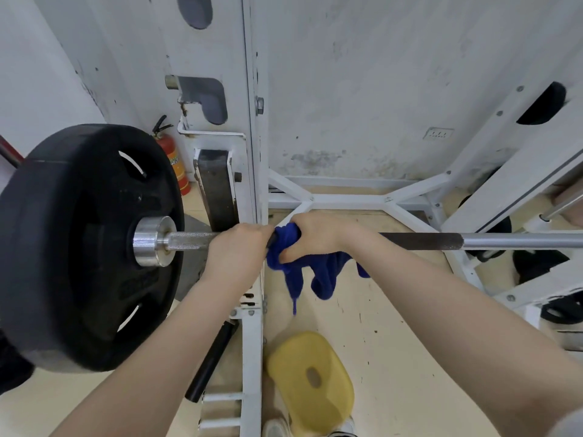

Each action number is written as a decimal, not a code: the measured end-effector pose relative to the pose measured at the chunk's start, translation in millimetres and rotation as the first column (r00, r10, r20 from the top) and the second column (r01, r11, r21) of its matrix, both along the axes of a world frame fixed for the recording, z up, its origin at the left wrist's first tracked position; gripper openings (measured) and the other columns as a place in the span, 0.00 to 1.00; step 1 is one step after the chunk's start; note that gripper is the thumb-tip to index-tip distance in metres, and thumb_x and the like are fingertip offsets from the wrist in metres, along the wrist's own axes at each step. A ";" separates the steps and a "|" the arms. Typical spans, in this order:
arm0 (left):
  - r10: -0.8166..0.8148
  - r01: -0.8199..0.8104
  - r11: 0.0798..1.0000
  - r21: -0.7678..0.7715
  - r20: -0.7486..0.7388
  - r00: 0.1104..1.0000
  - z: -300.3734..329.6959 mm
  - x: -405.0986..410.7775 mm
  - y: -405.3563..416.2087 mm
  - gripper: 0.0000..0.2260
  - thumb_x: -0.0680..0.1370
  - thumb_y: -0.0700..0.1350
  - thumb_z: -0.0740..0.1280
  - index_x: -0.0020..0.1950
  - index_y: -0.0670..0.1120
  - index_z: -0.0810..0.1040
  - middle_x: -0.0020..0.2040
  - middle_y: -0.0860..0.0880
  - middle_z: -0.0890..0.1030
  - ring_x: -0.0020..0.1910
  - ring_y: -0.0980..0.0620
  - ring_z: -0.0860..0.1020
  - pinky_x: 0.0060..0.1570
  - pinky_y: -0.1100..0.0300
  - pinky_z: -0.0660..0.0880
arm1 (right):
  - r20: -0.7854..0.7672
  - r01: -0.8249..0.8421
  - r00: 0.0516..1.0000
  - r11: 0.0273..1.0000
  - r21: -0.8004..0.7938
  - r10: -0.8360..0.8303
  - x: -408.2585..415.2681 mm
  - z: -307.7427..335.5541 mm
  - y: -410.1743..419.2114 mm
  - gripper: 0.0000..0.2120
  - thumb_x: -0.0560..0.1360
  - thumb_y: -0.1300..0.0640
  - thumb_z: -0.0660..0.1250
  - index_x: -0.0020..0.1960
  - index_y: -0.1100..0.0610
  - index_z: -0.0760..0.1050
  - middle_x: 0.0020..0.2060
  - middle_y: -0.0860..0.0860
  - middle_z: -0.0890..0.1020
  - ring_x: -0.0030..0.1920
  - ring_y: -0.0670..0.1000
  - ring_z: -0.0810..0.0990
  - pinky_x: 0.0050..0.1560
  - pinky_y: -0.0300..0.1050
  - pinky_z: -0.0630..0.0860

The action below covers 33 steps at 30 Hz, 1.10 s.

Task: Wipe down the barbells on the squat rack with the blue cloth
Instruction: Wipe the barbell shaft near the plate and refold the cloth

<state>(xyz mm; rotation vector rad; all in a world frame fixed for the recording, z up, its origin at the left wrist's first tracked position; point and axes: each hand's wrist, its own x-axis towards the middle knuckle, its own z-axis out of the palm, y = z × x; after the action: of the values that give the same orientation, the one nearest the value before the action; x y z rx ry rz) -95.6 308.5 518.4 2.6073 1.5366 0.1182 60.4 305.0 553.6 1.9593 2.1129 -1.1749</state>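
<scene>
Head view, looking down: one barbell [410, 240] is seen running across the middle of the frame, resting on the white squat rack [252, 121], with a black weight plate [79, 241] loaded on its end at the left of the frame. The left hand [236, 247] is wrapped bare around the knurled shaft just right of the steel collar [151, 241], apparently to steady the bar. The right hand [312, 238] is closed around the blue cloth [321, 275], which is bunched over the shaft at frame centre, touching the left hand's knuckles; loose ends of the cloth are left hanging below the bar. The wiping is judged to be underway near the left end of the shaft, close to the rack upright. Which parts are already clean cannot be told: the long dark knurled stretch and the smooth silver part toward the right edge of the frame show no visible wet or wiped marks. The section under the left hand and the collar are probably still to be covered. A second bar [564, 205] is partly seen at the right edge, upper middle, untouched by either hand, so if it counts among the barbells it is judged to remain. Lower centre of the frame, a yellow object [309, 373] is seen on the floor; a red fire extinguisher [175, 162] is stood by the wall at centre left.
</scene>
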 end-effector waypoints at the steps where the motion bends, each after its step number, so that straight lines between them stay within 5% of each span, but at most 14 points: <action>1: -0.005 0.005 1.000 0.003 -0.003 1.000 -0.9 0.7 1.8 0.05 0.78 0.44 0.60 0.43 0.51 0.66 0.40 0.50 0.74 0.40 0.48 0.77 0.31 0.57 0.69 | 0.009 -0.043 0.999 0.999 -0.011 0.043 0.7 0.4 2.6 0.13 0.66 0.49 0.71 0.45 0.56 0.77 0.35 0.50 0.82 0.36 0.50 0.80 0.32 0.40 0.72; 4: -0.012 0.012 1.000 0.012 -0.046 0.999 -2.3 1.9 2.6 0.03 0.78 0.44 0.60 0.46 0.51 0.69 0.40 0.51 0.73 0.41 0.50 0.77 0.32 0.58 0.68 | 0.226 -0.106 0.972 0.976 0.192 0.061 -8.1 -12.8 -6.5 0.16 0.68 0.53 0.68 0.51 0.59 0.70 0.34 0.50 0.76 0.35 0.52 0.76 0.32 0.42 0.68; 7: -0.016 0.020 0.998 0.053 -0.059 0.998 -4.8 0.1 -0.6 0.04 0.78 0.45 0.63 0.52 0.50 0.72 0.45 0.51 0.77 0.44 0.50 0.78 0.34 0.59 0.71 | 0.551 -0.272 0.820 0.745 0.610 -0.152 -21.4 -49.8 -28.0 0.20 0.65 0.54 0.72 0.52 0.59 0.70 0.38 0.52 0.78 0.39 0.55 0.78 0.38 0.45 0.69; 9: -0.006 0.011 0.997 0.074 -0.061 0.998 -6.8 -0.7 0.5 0.05 0.78 0.45 0.63 0.53 0.49 0.73 0.45 0.50 0.79 0.43 0.50 0.78 0.34 0.59 0.72 | 0.553 -0.295 0.801 0.651 0.699 -0.231 -22.1 -51.8 -27.8 0.19 0.61 0.55 0.75 0.48 0.59 0.73 0.35 0.52 0.79 0.35 0.54 0.78 0.35 0.43 0.68; 12: -0.001 0.001 0.999 0.040 -0.017 1.000 -8.4 -1.4 1.6 0.04 0.77 0.44 0.63 0.51 0.49 0.74 0.44 0.49 0.79 0.43 0.49 0.78 0.34 0.58 0.72 | 0.287 -0.141 0.956 0.945 0.295 0.053 -9.7 -27.3 -8.6 0.11 0.67 0.55 0.68 0.46 0.57 0.70 0.31 0.50 0.76 0.31 0.52 0.75 0.30 0.41 0.68; 15: -0.005 0.006 1.000 -0.008 0.034 0.999 -8.3 -1.4 1.6 0.02 0.77 0.44 0.62 0.47 0.49 0.74 0.42 0.49 0.77 0.42 0.47 0.78 0.36 0.55 0.75 | -0.019 -0.052 0.999 0.991 -0.127 0.050 4.0 -13.1 18.5 0.13 0.65 0.56 0.71 0.47 0.59 0.77 0.38 0.53 0.82 0.40 0.54 0.81 0.40 0.45 0.78; 17: 0.001 0.000 0.999 -0.048 0.014 1.000 -8.0 0.3 3.8 0.02 0.78 0.44 0.61 0.46 0.48 0.73 0.42 0.48 0.76 0.41 0.47 0.78 0.37 0.54 0.76 | -0.045 -0.063 0.997 0.980 -0.187 0.056 3.8 -11.6 22.6 0.13 0.65 0.57 0.72 0.48 0.58 0.76 0.40 0.53 0.82 0.41 0.54 0.81 0.40 0.45 0.78; 20: -0.003 0.000 0.998 -0.064 -0.035 0.999 -10.2 1.8 7.4 0.02 0.77 0.43 0.62 0.48 0.48 0.72 0.40 0.50 0.74 0.40 0.49 0.76 0.38 0.55 0.75 | 0.211 -0.123 0.973 0.980 0.155 0.089 -4.9 -19.4 1.4 0.14 0.67 0.54 0.69 0.49 0.57 0.70 0.34 0.48 0.75 0.34 0.49 0.74 0.32 0.41 0.68; 22: -0.006 0.006 0.999 -0.040 -0.008 1.000 -14.2 1.7 7.6 0.03 0.78 0.44 0.63 0.50 0.48 0.73 0.42 0.50 0.76 0.41 0.50 0.77 0.39 0.56 0.76 | 0.493 -0.245 0.864 0.768 0.591 -0.103 -11.1 -46.1 -20.1 0.19 0.64 0.52 0.73 0.50 0.57 0.71 0.33 0.48 0.74 0.33 0.51 0.73 0.33 0.42 0.66; 24: -0.009 0.010 0.999 -0.033 0.008 1.000 -16.6 0.8 6.7 0.03 0.78 0.44 0.63 0.51 0.47 0.73 0.43 0.49 0.77 0.41 0.50 0.77 0.41 0.55 0.77 | 0.560 -0.331 0.788 0.590 0.737 -0.258 -16.9 -61.9 -31.9 0.22 0.60 0.51 0.76 0.49 0.57 0.74 0.33 0.50 0.78 0.33 0.52 0.76 0.34 0.44 0.68; 26: -0.014 0.015 0.999 -0.033 0.040 0.999 -17.2 -0.9 4.3 0.03 0.78 0.43 0.63 0.50 0.46 0.73 0.44 0.49 0.77 0.41 0.50 0.78 0.41 0.54 0.77 | 0.503 -0.264 0.852 0.707 0.656 -0.148 -13.5 -51.3 -29.2 0.18 0.68 0.52 0.70 0.54 0.57 0.70 0.38 0.50 0.78 0.37 0.53 0.77 0.35 0.44 0.66; 29: -0.019 0.020 1.000 -0.016 0.077 0.997 -15.0 -1.5 2.9 0.03 0.77 0.42 0.64 0.50 0.47 0.73 0.43 0.50 0.75 0.41 0.50 0.77 0.36 0.57 0.73 | 0.191 -0.138 0.978 0.955 0.264 0.089 4.2 -26.4 -7.0 0.17 0.67 0.51 0.69 0.52 0.55 0.69 0.36 0.48 0.79 0.37 0.51 0.78 0.35 0.45 0.74; 33: -0.004 0.006 0.999 -0.036 0.057 0.998 -8.2 1.2 2.1 0.02 0.78 0.46 0.62 0.49 0.49 0.72 0.43 0.50 0.75 0.42 0.49 0.76 0.35 0.58 0.72 | -0.095 -0.072 0.994 0.990 -0.125 0.060 17.4 -18.6 18.7 0.16 0.63 0.50 0.72 0.49 0.53 0.77 0.43 0.51 0.84 0.45 0.53 0.82 0.50 0.51 0.80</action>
<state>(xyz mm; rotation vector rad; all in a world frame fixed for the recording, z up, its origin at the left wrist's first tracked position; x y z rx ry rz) -94.4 310.6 510.2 2.5572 1.4989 0.1619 77.8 323.7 535.0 1.8010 2.0685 -1.3755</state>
